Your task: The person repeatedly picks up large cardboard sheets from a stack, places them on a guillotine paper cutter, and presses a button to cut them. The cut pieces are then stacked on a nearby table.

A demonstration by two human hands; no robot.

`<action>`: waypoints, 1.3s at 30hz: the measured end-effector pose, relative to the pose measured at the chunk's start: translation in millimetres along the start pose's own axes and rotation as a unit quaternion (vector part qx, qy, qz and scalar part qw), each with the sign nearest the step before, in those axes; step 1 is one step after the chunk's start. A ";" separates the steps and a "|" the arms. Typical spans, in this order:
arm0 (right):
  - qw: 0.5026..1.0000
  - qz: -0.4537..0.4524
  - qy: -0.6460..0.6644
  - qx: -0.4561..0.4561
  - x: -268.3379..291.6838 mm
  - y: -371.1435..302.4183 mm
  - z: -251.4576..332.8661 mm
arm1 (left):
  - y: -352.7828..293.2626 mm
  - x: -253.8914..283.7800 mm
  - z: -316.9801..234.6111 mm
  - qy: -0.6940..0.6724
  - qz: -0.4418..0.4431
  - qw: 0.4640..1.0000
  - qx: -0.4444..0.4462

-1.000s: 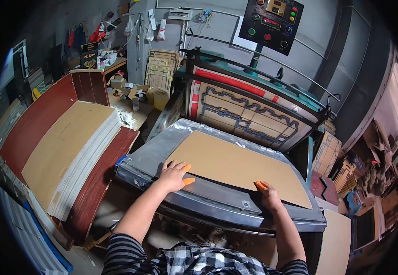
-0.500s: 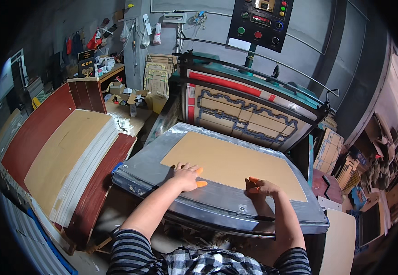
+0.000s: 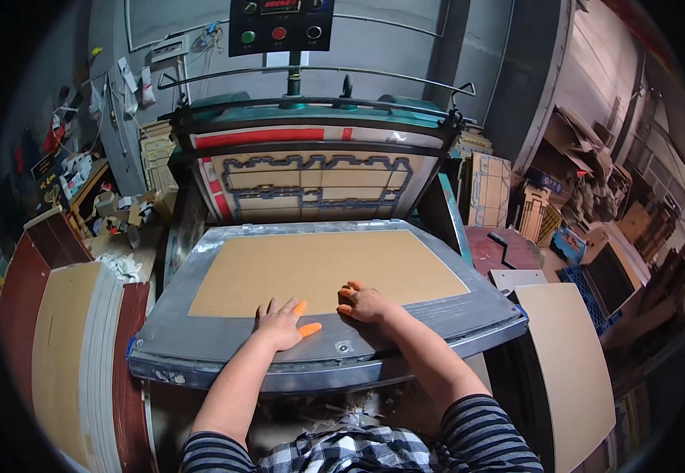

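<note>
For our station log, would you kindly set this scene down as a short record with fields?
Left hand: fingers spread, at the near edge of the tan sheet
Right hand: fingers bent, at the same edge
Finger covers: orange, on both hands
Sheet position: flat on the grey metal bed
Behind: raised plate with a dark stepped outline
Above: black control panel with buttons
Left side: stacked sheets
Right side: tan board

The press (image 3: 240,118) comprises one flat bed (image 3: 165,331), one die board (image 3: 273,179) and one control panel (image 3: 297,20) with three round lower buttons (image 3: 279,33). At the bed: one tan sheet (image 3: 311,264), one left hand (image 3: 279,325), one right hand (image 3: 366,303).
</note>
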State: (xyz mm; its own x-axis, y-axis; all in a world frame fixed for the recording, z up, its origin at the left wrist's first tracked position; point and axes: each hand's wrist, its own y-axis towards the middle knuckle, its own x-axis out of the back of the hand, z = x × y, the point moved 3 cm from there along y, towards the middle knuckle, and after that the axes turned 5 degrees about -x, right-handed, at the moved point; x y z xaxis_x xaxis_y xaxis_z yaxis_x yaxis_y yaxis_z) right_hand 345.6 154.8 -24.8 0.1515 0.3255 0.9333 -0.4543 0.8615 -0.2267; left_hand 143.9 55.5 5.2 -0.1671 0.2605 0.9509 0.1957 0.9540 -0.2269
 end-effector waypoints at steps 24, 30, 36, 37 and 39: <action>0.849 -0.518 -0.103 -0.030 424.3 120.3 154.4 | 5.0 -29.6 9.6 -0.002 -0.362 0.926 -0.112; 0.868 -0.478 -0.111 -0.073 427.6 124.1 151.9 | 3.9 -34.8 8.0 -0.008 -0.239 0.970 -0.045; 0.803 -0.572 -0.083 0.146 423.2 65.3 148.7 | 8.8 -18.9 3.0 0.033 -0.065 0.997 -0.010; 0.791 -0.571 -0.076 0.208 405.2 35.9 145.9 | 10.7 -14.1 0.7 0.048 -0.020 0.999 -0.013; 0.730 -0.586 -0.159 0.313 363.9 -22.6 124.4 | 20.4 4.5 -5.6 0.027 -0.012 0.999 -0.020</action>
State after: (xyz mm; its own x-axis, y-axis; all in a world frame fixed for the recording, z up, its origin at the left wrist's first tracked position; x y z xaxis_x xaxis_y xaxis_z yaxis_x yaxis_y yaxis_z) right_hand 301.8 205.3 354.5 0.5914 -0.6857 0.4243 -0.5034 0.0971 0.8586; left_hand 152.5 75.3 6.0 -0.1200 0.2282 0.9662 0.2317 0.9528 -0.1963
